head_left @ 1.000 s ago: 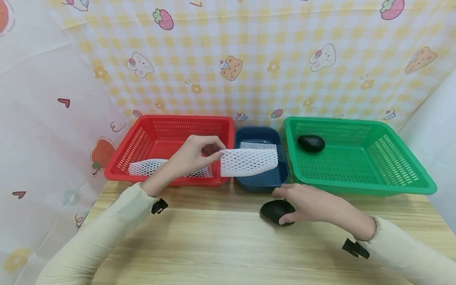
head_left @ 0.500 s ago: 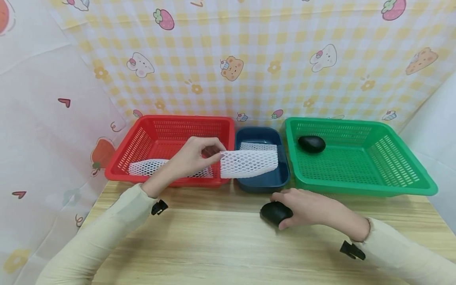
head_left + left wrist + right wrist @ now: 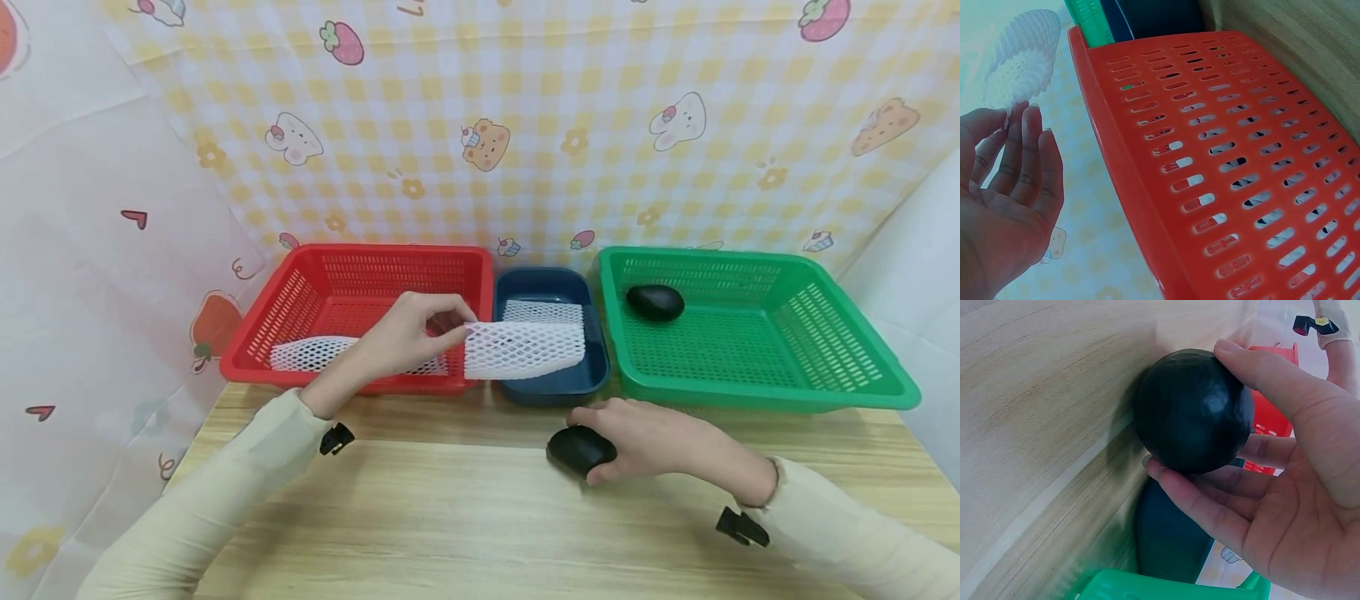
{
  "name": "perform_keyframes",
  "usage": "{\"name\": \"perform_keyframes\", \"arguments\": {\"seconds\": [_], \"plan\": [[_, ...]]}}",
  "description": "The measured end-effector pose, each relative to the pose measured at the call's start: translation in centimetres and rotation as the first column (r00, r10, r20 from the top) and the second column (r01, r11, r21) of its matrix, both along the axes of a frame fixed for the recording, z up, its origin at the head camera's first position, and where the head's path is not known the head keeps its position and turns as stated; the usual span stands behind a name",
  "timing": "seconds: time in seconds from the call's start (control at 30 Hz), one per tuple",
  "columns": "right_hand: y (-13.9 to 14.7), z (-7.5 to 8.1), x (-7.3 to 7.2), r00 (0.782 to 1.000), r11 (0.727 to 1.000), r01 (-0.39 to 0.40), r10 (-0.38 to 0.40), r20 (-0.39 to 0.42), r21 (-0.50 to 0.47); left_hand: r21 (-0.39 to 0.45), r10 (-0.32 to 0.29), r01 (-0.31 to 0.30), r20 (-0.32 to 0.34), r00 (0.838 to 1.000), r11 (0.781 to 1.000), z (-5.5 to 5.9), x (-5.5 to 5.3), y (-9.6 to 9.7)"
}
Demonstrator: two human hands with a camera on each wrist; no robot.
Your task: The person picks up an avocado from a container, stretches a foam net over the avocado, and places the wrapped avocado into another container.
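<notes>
My left hand (image 3: 412,333) pinches one end of a white foam net sleeve (image 3: 525,350) between thumb and fingertips. The sleeve hangs sideways over the front part of the dark blue bin (image 3: 555,387), and its mouth gapes in the left wrist view. On the table, my right hand (image 3: 648,437) grips a dark avocado (image 3: 581,450) at its right end. In the right wrist view the thumb lies on one side of the avocado (image 3: 1191,412) and the fingers on the other. Behind the held sleeve, another foam net (image 3: 543,312) lies in the blue bin.
At the left, a red basket (image 3: 405,250) holds more foam netting (image 3: 311,353), partly hidden by my left arm. The green basket (image 3: 757,396) at the right contains another dark avocado (image 3: 656,302). A patterned cloth (image 3: 480,100) hangs behind the wooden table (image 3: 450,517).
My right hand has shifted slightly and its fingers have come around the avocado, which has barely moved. The left hand has sunk a little with the foam net sleeve.
</notes>
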State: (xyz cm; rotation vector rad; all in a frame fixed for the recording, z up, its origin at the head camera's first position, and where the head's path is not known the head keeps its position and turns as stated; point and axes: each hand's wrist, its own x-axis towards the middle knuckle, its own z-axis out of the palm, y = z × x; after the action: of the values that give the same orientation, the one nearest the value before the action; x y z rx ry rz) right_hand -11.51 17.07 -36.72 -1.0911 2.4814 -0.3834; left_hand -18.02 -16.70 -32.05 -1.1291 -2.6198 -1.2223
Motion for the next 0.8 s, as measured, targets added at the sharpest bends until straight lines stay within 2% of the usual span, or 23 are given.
{"name": "perform_keyframes", "arguments": {"seconds": [0.33,0.8], "plan": [[0.3,0.2,-0.1,1.0,1.0,-0.019,0.019,-0.013,-0.017,-0.007,-0.012,0.012,-0.008,1.0,1.0,-0.2,0.0,0.0],[1.2,2.7,-0.2,0.996,0.998,-0.003,-0.003,-0.088,-0.065,-0.002,0.003,-0.003,-0.008,1.0,1.0,-0.2,0.1,-0.1]]}}
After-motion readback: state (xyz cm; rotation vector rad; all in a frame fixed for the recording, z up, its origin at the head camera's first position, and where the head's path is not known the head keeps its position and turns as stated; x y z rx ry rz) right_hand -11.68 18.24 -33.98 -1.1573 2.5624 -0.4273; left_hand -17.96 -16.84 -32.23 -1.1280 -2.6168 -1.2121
